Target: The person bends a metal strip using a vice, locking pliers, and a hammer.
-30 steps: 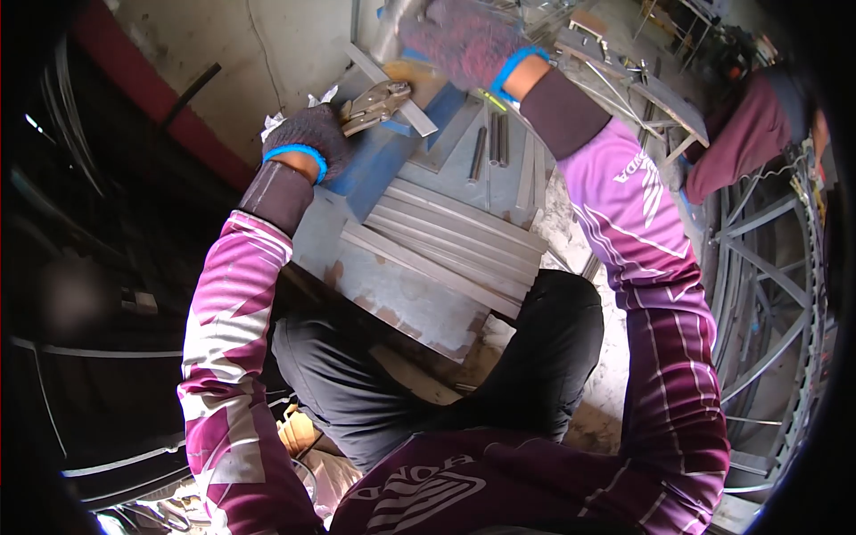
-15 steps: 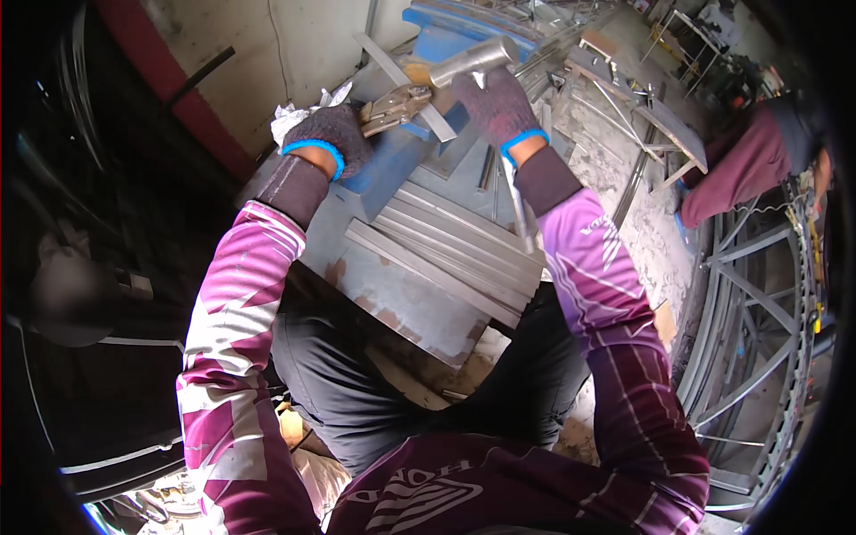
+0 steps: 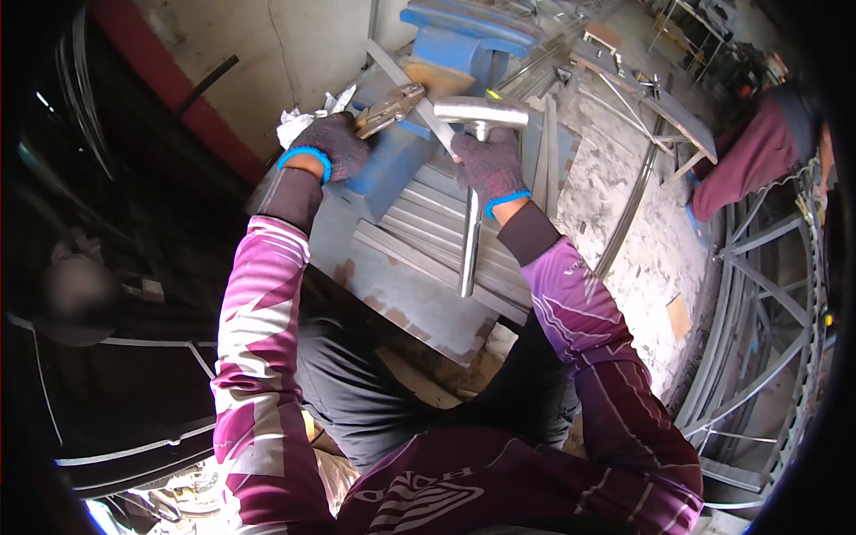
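My left hand (image 3: 332, 147), in a dark knitted glove with a blue cuff, is closed around the handles of locking pliers (image 3: 390, 111). The pliers' jaws are at a flat metal bar (image 3: 385, 62), which slants across a blue metal vise (image 3: 471, 55). My right hand (image 3: 492, 169), gloved the same way, grips an all-metal hammer (image 3: 481, 111) just below its head. The hammer's shaft hangs down toward me, and its head overlaps the lower part of the bar in this view.
Several flat metal strips (image 3: 428, 234) lie side by side on a metal plate (image 3: 392, 303) before my knees. Crumpled white material (image 3: 308, 118) is behind my left hand. A low bench (image 3: 646, 94), a person's leg (image 3: 753, 165) and a metal truss (image 3: 767, 294) are at right.
My right hand has brought the hammer down and toward me, its head now lower beside the bar. My left hand keeps the pliers in nearly the same place.
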The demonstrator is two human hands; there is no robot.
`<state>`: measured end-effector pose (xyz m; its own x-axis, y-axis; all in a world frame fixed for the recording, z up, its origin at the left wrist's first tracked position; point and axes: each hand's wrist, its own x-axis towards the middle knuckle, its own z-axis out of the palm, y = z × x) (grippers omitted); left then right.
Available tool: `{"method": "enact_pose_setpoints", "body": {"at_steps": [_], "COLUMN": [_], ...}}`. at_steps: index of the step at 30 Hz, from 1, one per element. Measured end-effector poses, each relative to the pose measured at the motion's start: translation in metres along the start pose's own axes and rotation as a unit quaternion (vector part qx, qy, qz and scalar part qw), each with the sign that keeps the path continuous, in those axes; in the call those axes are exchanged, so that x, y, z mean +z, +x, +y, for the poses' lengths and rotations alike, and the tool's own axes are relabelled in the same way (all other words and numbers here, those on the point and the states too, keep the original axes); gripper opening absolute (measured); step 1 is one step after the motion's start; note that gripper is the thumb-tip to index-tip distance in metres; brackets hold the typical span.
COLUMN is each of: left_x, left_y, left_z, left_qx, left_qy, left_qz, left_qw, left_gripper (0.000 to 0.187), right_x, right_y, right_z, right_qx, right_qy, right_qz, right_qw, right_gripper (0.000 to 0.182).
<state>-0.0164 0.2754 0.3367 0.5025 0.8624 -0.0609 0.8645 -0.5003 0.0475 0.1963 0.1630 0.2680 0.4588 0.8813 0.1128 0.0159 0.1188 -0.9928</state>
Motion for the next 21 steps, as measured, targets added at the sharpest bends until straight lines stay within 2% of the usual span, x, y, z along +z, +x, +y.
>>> {"method": "enact_pose_setpoints", "body": {"at_steps": [2,4,7,11,17,19,21], "left_x": [0.003,0.002,0.0,0.003,0.027,0.032,0.034], "left_y": [0.002,0.002,-0.002,-0.001,0.023,0.032,0.031], "left_z": [0.0,0.001,0.003,0.0,-0.029,-0.036,-0.032], "left_qx": [-0.016,-0.017,-0.013,-0.014,-0.027,0.029,0.024], "left_qy": [-0.022,0.001,-0.027,-0.036,-0.063,-0.018,-0.008], "left_qz": [-0.006,0.002,-0.005,-0.001,0.02,0.008,0.009], "left_qw": [1.0,1.0,1.0,0.999,0.997,0.999,1.0], "left_gripper": [0.048,0.05,0.05,0.051,0.047,0.049,0.05], "right_x": [-0.013,-0.024,-0.038,-0.041,-0.053,-0.059,-0.07], "right_y": [-0.017,-0.034,-0.052,-0.06,-0.061,-0.062,-0.057], "right_z": [-0.004,-0.007,-0.008,-0.004,-0.012,-0.019,-0.012], "right_qx": [0.078,0.074,0.07,0.075,0.021,0.019,0.017], "right_qy": [0.06,0.059,0.121,0.131,0.107,0.105,0.091], "right_qz": [0.016,0.034,-0.02,-0.015,0.018,0.029,0.022], "right_qw": [0.995,0.995,0.99,0.988,0.994,0.994,0.996], "right_gripper": [0.017,0.014,0.013,0.017,0.021,0.02,0.02]}}
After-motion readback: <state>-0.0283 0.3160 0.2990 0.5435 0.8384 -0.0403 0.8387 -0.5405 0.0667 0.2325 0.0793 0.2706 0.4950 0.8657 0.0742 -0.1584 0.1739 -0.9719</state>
